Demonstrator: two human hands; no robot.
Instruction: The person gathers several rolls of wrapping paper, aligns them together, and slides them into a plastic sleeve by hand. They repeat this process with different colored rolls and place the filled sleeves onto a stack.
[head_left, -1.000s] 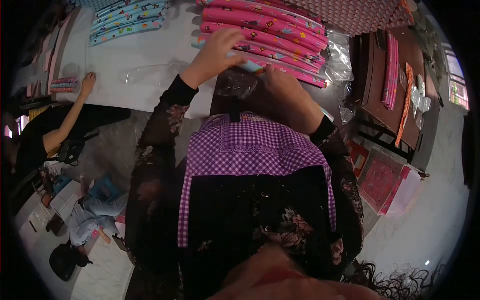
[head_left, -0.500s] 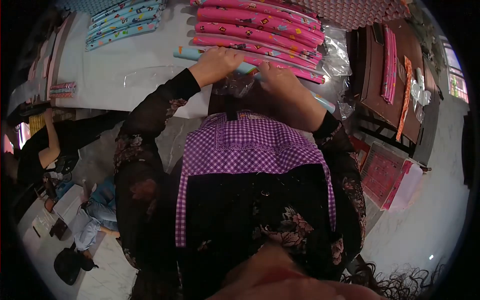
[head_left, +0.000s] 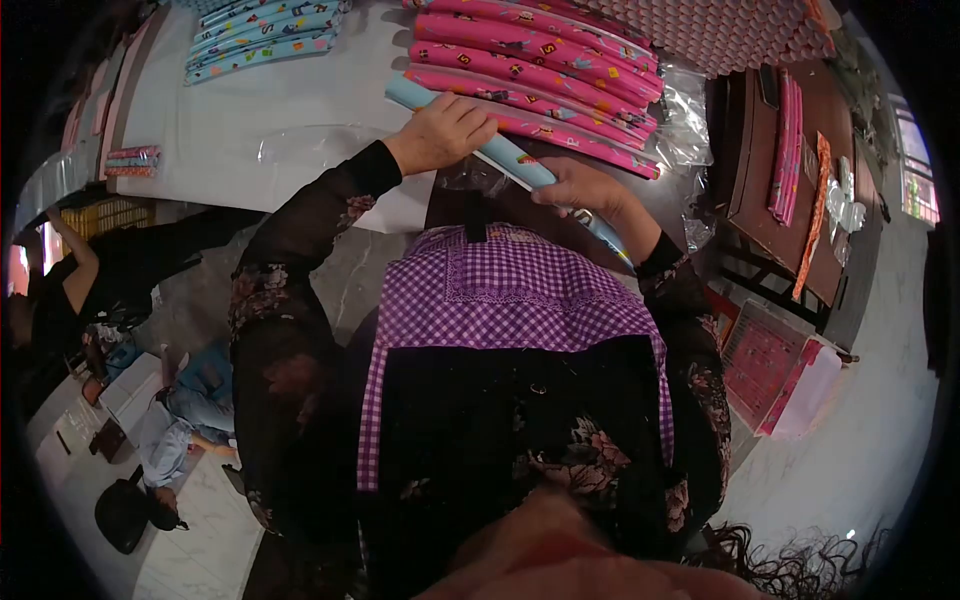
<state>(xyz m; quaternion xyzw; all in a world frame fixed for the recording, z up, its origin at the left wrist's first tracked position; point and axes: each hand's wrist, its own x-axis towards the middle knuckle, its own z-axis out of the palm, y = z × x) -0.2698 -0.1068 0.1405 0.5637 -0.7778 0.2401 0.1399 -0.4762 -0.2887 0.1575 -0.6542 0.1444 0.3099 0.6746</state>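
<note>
A light blue roll of printed paper (head_left: 516, 160) slants across the front of the table, its left end higher in the view. My left hand (head_left: 443, 131) is closed round its upper part. Farther down the roll, my right hand (head_left: 584, 190) grips it, and the lower end sticks out below that hand. Just behind lie several pink printed rolls (head_left: 540, 90), side by side. Clear plastic film (head_left: 470, 178) shows beneath the blue roll.
Light blue printed rolls (head_left: 265, 45) lie at the back left, a small bundle of rolls (head_left: 133, 161) at the left edge. Crumpled clear plastic (head_left: 686, 115) is right of the pink rolls. A brown side table (head_left: 750, 170) and a crate (head_left: 760, 350) stand at right. Other people sit at left.
The blue roll has tilted more steeply, its right end coming down toward my body. My right hand has moved lower and right with it. The view has shifted slightly.
</note>
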